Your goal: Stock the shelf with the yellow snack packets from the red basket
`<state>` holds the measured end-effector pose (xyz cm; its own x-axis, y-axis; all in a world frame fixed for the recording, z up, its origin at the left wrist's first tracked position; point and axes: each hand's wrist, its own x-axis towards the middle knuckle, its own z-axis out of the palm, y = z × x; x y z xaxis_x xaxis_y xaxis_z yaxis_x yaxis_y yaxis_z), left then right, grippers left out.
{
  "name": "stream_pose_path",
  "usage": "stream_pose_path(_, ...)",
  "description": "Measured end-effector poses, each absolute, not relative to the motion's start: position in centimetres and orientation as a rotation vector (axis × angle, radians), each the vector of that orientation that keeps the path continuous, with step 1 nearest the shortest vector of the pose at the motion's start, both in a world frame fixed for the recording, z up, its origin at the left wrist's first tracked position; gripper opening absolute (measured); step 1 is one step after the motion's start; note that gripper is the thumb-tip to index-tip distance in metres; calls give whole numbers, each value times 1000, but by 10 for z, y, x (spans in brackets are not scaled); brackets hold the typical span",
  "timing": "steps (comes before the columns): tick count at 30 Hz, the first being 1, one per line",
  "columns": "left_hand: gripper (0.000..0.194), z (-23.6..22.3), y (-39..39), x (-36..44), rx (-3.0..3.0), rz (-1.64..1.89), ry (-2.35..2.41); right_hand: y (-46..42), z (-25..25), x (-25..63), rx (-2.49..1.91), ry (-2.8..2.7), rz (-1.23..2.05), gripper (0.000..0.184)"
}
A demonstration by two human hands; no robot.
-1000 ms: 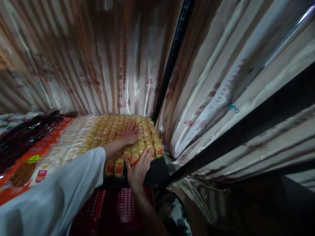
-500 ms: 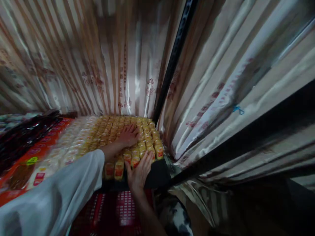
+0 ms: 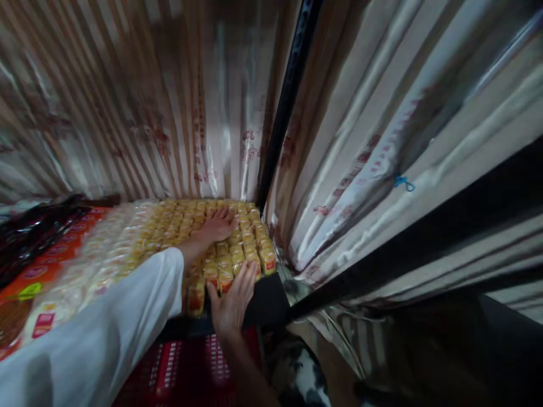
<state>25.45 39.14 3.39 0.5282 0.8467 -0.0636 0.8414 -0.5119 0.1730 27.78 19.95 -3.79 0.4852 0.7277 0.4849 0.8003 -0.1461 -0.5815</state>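
Note:
Rows of small yellow packets with red labels (image 3: 178, 223) fill a shelf, packed tight up to its right corner. My left hand (image 3: 217, 226) lies flat on top of them near the back, fingers spread, its white sleeve (image 3: 97, 333) running down to the lower left. My right hand (image 3: 232, 299) presses open-palmed against the front row of packets (image 3: 266, 259) at the shelf's dark front edge (image 3: 265, 305), fingers stretched upward. Neither hand holds anything.
Shiny striped plastic-wrapped bundles (image 3: 148, 102) rise behind and to the right (image 3: 382, 141), split by a black upright post (image 3: 284, 107). Paler packets (image 3: 99, 251), orange packaging (image 3: 40, 268) and dark bags (image 3: 29, 229) lie to the left. A red crate (image 3: 186, 367) sits below.
The view has shifted a little. My left hand has slid slightly farther back on the packets; my right hand stays pressed against the front row.

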Motion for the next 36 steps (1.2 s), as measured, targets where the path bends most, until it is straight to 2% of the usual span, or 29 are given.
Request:
stream_pose_path(6, 64, 29, 389, 250, 2621, 71, 1439, 198, -35, 277, -1897, -1270, -96, 95)
stream_pose_path(13, 54, 41, 371, 262, 2746, 285, 1409, 196, -32, 278, -1892, -1258, -65, 90)
stream_pose_path(20, 57, 42, 350, 280, 2728, 48, 1197, 195, -32, 277, -1896, -1247, -37, 87)
stream_pose_path(26, 58, 31, 357, 275, 2734, 54, 1151, 194, -31, 277, -1893, -1258, -24, 89)
stream_pose_path(31, 51, 39, 352, 275, 2726, 195, 1205, 193, -33, 279, -1901, -1278, -5, 92)
stream_pose_path(36, 49, 59, 321, 255, 2532, 518, 1260, 194, -35, 279, -1895, -1282, 19, 92)
